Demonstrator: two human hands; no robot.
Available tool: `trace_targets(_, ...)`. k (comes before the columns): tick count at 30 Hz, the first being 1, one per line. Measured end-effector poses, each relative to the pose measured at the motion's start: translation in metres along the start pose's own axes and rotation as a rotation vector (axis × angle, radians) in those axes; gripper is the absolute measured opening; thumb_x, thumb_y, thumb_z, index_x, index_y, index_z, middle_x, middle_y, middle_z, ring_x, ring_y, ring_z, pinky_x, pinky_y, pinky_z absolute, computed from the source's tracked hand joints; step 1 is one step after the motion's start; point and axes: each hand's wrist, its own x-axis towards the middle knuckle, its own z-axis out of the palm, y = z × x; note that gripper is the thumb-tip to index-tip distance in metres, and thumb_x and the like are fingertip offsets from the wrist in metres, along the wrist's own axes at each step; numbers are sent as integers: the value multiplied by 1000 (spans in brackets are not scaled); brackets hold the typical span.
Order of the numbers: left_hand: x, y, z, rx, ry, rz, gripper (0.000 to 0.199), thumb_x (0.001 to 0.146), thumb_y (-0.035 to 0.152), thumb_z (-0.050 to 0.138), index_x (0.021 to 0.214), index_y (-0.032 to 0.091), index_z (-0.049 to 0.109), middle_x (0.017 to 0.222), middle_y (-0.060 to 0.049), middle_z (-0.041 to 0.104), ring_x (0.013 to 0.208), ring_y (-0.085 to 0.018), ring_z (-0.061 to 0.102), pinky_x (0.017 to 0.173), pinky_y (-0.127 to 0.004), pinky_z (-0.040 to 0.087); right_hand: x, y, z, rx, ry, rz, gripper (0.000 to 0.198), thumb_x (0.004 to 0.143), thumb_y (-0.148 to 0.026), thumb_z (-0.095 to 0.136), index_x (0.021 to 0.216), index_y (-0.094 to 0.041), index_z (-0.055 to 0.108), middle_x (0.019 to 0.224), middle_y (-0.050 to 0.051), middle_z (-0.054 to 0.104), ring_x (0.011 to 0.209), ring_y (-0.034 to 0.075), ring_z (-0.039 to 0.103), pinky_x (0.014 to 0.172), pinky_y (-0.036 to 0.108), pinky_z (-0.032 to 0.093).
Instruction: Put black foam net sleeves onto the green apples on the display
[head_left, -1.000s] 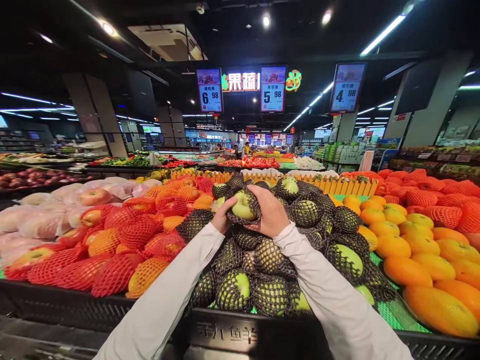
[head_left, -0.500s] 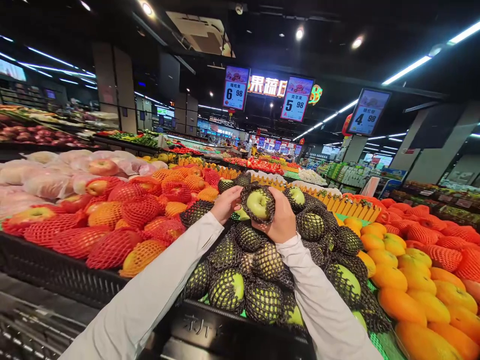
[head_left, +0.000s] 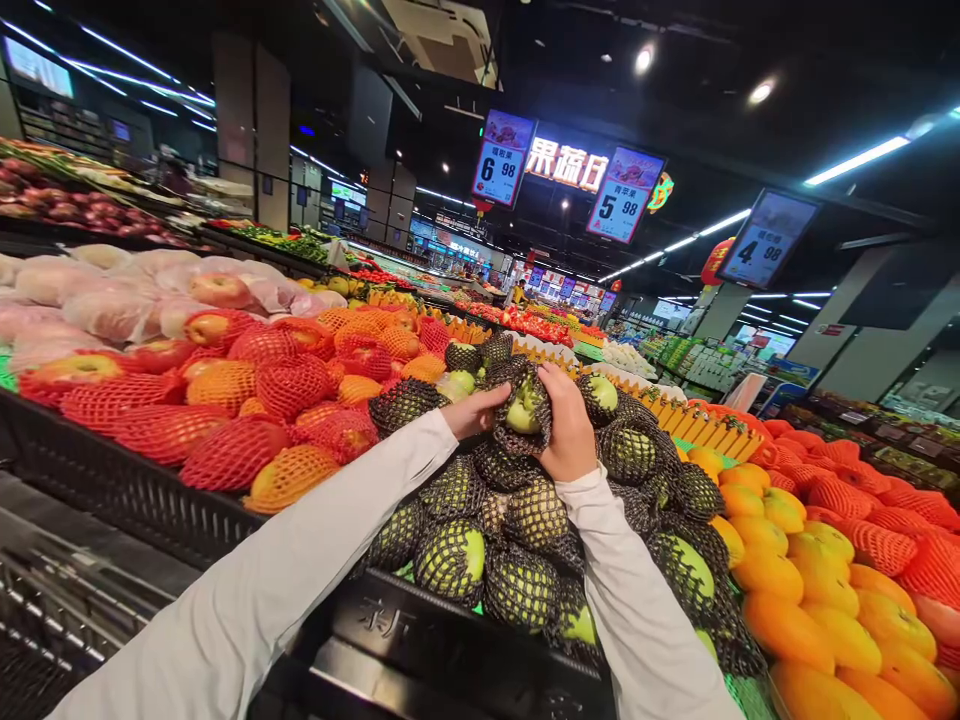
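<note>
While netted, apple (head_left: 523,412) between 2 hands.

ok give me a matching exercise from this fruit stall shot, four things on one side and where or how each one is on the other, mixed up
Things:
1. green apple in black net
2. red-netted fruit
3. bare oranges
4. price sign 6.98

Place or state:
A. hanging overhead above the stall
B. heaped to the left of the black-netted pile
C. held up between the left hand and the right hand
D. heaped to the right of the black-netted pile

Pairs: 1-C, 2-B, 3-D, 4-A
</note>
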Motion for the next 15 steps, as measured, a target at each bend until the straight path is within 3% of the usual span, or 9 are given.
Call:
trace_targets(3, 2, -6, 0, 65, 25, 56, 42, 64, 32, 85, 101, 15, 72, 101, -12, 73, 110, -32, 65, 103, -45, 47, 1, 2, 2, -49, -52, 33, 77, 79, -15, 60, 150, -18, 30, 151, 13, 40, 144, 28, 32, 116, 49, 35)
trace_targets(9, 12, -3, -5, 180, 303, 275, 49, 68, 36, 82, 108, 12, 67, 115, -15, 69, 115, -29, 62, 106, -43, 45, 2, 2, 6, -96, 66, 82, 81, 79, -47, 73, 146, -19, 39, 143, 14, 50, 138, 31, 40, 114, 51, 37)
trace_targets(12, 15, 1, -13, 278, 466, 490, 71, 61, 27, 87, 124, 19, 55, 131, -12, 60, 122, -24, 57, 109, -40, 41, 2, -1, 6, -97, 104, 83, 77, 79, -51, 73, 142, -18, 44, 138, 13, 55, 133, 30, 45, 112, 48, 38)
trace_targets(15, 15, 4, -20, 289, 531, 636, 93, 50, 14, 91, 131, 25, 47, 139, -8, 53, 126, -21, 53, 111, -33, 40, 3, -2, 5, -98, 123, 95, 70, 82, -52, 70, 138, -18, 48, 133, 13, 58, 129, 29, 49, 110, 48, 41)
